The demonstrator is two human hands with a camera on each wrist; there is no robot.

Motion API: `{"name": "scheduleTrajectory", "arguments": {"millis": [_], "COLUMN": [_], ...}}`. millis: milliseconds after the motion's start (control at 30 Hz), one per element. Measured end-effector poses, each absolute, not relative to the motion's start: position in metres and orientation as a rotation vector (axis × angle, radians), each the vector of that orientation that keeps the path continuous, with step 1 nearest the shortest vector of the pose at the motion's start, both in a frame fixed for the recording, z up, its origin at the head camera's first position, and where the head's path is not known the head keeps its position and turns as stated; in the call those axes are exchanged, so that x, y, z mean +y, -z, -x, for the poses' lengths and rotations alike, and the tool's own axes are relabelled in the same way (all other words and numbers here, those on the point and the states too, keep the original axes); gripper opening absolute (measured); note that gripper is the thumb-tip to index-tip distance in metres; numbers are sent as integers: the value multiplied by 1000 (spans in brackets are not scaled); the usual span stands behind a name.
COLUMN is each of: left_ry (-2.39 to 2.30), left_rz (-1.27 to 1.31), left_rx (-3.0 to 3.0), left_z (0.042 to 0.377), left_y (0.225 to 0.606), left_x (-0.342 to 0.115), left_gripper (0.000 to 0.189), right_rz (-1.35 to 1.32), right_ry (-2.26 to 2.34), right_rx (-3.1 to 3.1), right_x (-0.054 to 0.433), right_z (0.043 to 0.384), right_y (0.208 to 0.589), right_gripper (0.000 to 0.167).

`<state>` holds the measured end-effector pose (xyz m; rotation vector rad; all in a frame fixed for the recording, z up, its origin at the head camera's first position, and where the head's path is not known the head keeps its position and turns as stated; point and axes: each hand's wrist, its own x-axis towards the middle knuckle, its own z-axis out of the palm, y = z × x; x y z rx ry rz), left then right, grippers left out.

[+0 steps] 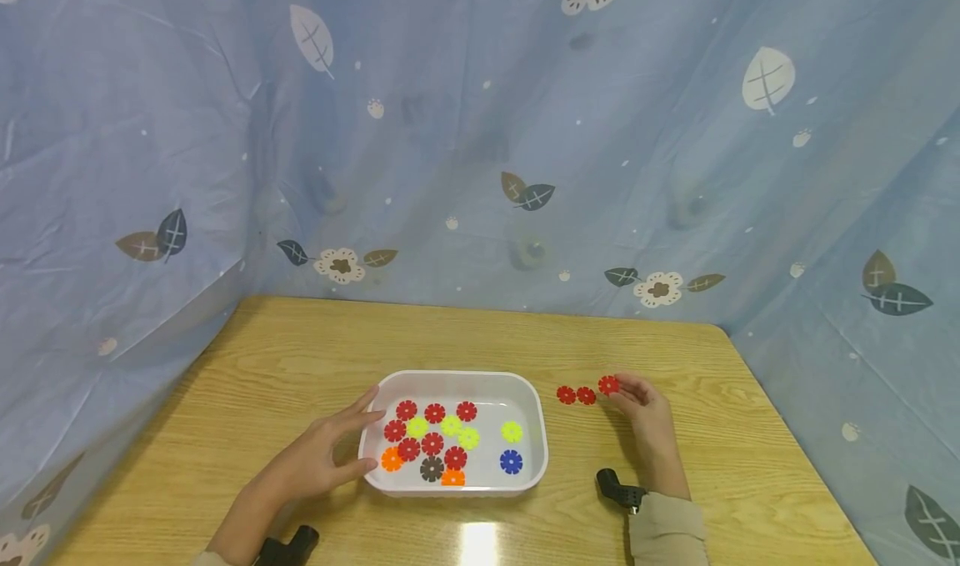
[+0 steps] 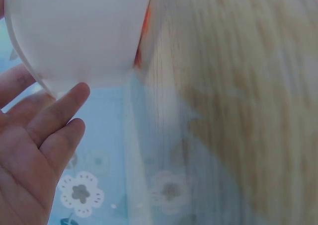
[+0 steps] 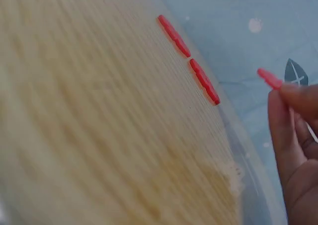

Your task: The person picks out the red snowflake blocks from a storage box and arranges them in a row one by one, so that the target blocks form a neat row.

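Note:
Between the thumb and fingers of my right hand [image 1: 645,412] is a red notched plastic disc [image 1: 608,385], pinched edge-on in the right wrist view and raised above the table. Two more red discs [image 3: 204,82] lie side by side just left of it, flat on the wood. My left hand [image 1: 330,451] rests at the left end of a white tray [image 1: 528,395], its fingers fairly straight over the rim. In the left wrist view, two fingertips [image 2: 79,92] show outside the tray wall. Red, yellow-green and orange discs lie in the tray, with a blue disc [image 1: 512,462] and a dark disc [image 1: 432,468].
A light wooden table [image 1: 480,345] carries the tray and discs. Blue patterned cloth [image 1: 450,149] hangs behind and along both sides of it. Dark wrist mounts [image 1: 621,489] show on both arms.

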<state>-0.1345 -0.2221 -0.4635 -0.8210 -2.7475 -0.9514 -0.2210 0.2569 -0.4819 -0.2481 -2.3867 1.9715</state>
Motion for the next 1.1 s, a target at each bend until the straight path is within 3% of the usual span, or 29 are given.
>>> {"name": "scheduleTrajectory", "arguments": {"millis": [267, 1100], "left_ry": [977, 966], "left_rz": [797, 811], "left_rx": [-2768, -2764], "left_z": [134, 134], "left_y": [462, 462], "left_x": [-222, -222], "left_gripper": [55, 55], "right_rz": [299, 124], "right_ry": [-1789, -1279], "right_rx": [-2509, -2695], "right_x": [258, 254], "right_z": [223, 222], "right_y": [489, 495], "right_gripper": [39, 33]}}
